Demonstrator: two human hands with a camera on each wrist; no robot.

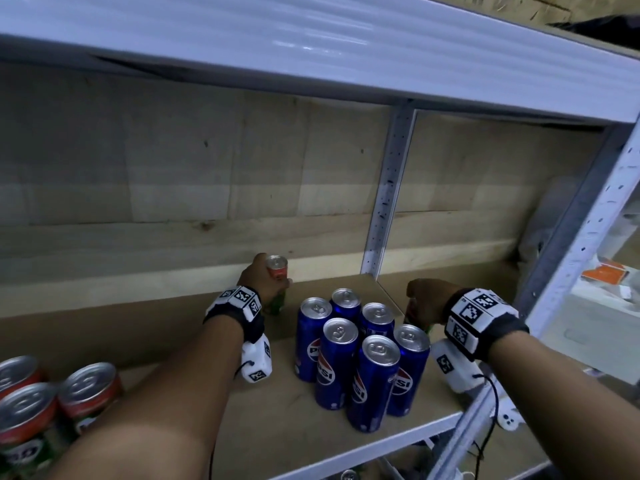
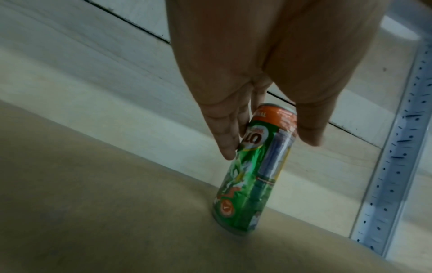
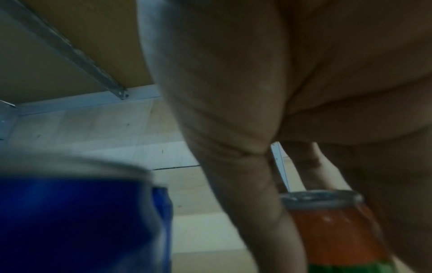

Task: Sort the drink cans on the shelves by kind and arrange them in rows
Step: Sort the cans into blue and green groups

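Black wristbands (image 1: 239, 315) bearing white coded tags, white camera units (image 1: 257, 362), seemingly corded.

Pale wood-panel wall (image 1: 207, 174) behind white metal shelving (image 1: 346, 53) with perforated uprights (image 1: 389, 188), dim light

The light is dim under the upper shelf (image 1: 346, 46), whose white edge shows glare at the top of the head view. Straight lines bend near the frame edges. My right wrist view is dark and soft; the blue can (image 3: 77, 221) at lower left is fully out of focus. My left wrist view is slightly blurred.
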